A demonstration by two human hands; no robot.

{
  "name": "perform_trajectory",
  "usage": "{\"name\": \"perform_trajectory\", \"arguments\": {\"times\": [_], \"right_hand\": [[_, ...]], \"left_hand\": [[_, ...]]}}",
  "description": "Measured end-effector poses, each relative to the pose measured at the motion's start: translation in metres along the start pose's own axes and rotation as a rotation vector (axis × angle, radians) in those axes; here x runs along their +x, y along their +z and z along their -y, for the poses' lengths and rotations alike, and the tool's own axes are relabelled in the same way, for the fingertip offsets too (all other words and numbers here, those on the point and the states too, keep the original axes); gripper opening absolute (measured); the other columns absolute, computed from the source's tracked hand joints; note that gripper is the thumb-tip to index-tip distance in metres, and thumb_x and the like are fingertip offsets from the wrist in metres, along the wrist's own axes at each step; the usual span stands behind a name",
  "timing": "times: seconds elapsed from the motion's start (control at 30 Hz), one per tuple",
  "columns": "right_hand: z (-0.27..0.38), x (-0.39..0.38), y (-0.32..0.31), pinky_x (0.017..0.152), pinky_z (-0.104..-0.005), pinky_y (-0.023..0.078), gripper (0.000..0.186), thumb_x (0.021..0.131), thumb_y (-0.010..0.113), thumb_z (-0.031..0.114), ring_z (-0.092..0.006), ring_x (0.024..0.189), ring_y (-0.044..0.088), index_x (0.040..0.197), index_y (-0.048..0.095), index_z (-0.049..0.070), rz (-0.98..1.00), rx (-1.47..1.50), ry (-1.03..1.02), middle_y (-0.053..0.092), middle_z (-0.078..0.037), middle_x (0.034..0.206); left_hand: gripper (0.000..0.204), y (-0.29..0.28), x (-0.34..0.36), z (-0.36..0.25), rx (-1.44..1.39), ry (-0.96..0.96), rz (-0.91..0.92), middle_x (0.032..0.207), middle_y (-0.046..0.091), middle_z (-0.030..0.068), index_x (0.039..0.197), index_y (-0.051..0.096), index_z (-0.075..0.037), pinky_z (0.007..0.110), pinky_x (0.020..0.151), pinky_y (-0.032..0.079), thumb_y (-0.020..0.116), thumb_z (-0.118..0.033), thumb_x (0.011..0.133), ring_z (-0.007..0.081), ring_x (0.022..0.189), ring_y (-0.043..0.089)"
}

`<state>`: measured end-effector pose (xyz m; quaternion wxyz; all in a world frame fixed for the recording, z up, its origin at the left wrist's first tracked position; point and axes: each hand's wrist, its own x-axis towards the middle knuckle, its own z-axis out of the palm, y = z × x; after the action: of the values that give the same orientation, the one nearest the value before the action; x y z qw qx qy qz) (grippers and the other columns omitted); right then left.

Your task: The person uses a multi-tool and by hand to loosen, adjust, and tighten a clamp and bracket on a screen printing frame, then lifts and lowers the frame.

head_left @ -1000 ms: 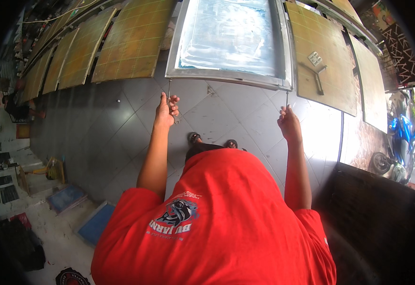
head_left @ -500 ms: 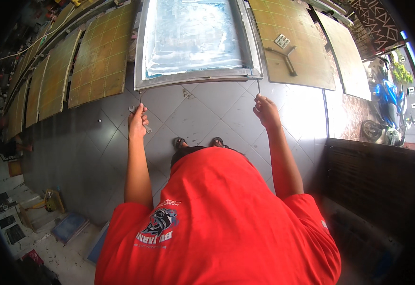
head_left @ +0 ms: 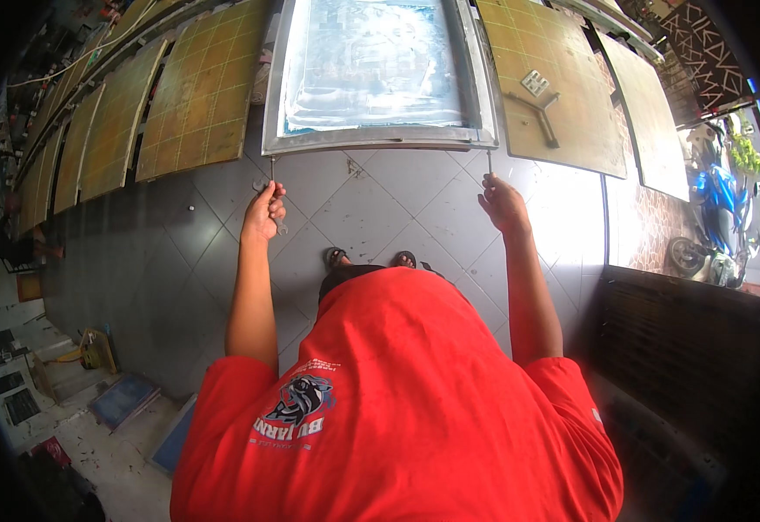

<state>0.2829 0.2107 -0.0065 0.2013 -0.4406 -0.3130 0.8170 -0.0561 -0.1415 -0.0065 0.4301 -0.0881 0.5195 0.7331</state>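
Observation:
In front of me lies a silk-screen frame (head_left: 380,139) with a pale metal rim and a mesh smeared white and blue. From its near edge two thin metal bolts stick out toward me, a left bolt (head_left: 273,168) and a right bolt (head_left: 490,163). My left hand (head_left: 261,214) is closed round an open-ended wrench (head_left: 282,228), its thumb and forefinger at the end of the left bolt. With closed fingertips my right hand (head_left: 505,209) pinches the end of the right bolt; part of that grip is hidden.
Grid-marked boards flank the frame, a left board (head_left: 197,96) and a right board (head_left: 563,78). On the right one rest an angled metal bracket (head_left: 543,117) and a small pale block (head_left: 535,83). A blue motorbike (head_left: 721,196) stands far right; a dark slatted panel (head_left: 684,339) is nearer.
The whole view has shifted, so the frame and boards sit slightly farther right. Both hands stay at the bolts; the fingers of my right hand have turned a little.

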Motion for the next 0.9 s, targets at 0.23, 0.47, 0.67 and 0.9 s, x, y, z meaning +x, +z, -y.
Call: {"name": "perform_trajectory", "arguments": {"times": [0.23, 0.47, 0.67, 0.9], "right_hand": [[0.005, -0.004, 0.003, 0.077, -0.0308, 0.049, 0.013, 0.086, 0.063, 0.018, -0.0044, 0.068, 0.047, 0.092, 0.059, 0.007, -0.073, -0.11, -0.066, 0.055, 0.003, 0.08], [0.004, -0.003, 0.003, 0.089, -0.0358, 0.043, 0.019, 0.093, 0.049, 0.023, -0.0075, 0.068, 0.048, 0.101, 0.056, 0.007, 0.156, 0.108, 0.057, 0.053, 0.003, 0.078], [-0.001, 0.005, -0.002, 0.085, -0.0354, 0.044, 0.014, 0.091, 0.052, 0.017, -0.0072, 0.07, 0.05, 0.097, 0.056, 0.006, 0.114, 0.089, 0.024, 0.055, 0.002, 0.078], [-0.002, -0.003, 0.01, 0.078, -0.032, 0.049, 0.011, 0.084, 0.063, 0.013, -0.0069, 0.07, 0.05, 0.091, 0.056, 0.007, -0.07, -0.065, -0.12, 0.055, 0.002, 0.077]], "left_hand": [[0.017, 0.022, -0.015, -0.005, 0.064, 0.036, -0.013, 0.078, 0.056, 0.0003, 0.09, 0.056, -0.006, 0.017, 0.042, 0.026, 0.061, -0.023, 0.088, 0.0027, 0.048, 0.035], [0.016, 0.021, -0.014, 0.004, 0.516, 0.293, -0.301, 0.077, 0.063, 0.0038, 0.084, 0.057, -0.007, 0.018, 0.042, 0.031, 0.059, -0.022, 0.087, 0.0056, 0.053, 0.046], [0.02, 0.011, -0.008, 0.006, 0.308, 0.21, -0.233, 0.08, 0.061, 0.0046, 0.085, 0.056, -0.005, 0.017, 0.04, 0.029, 0.06, -0.024, 0.087, 0.0051, 0.052, 0.045], [0.019, 0.016, -0.01, 0.01, 0.157, 0.173, -0.22, 0.075, 0.057, 0.0024, 0.082, 0.054, -0.007, 0.017, 0.04, 0.028, 0.063, -0.024, 0.086, 0.0053, 0.051, 0.042]]}}
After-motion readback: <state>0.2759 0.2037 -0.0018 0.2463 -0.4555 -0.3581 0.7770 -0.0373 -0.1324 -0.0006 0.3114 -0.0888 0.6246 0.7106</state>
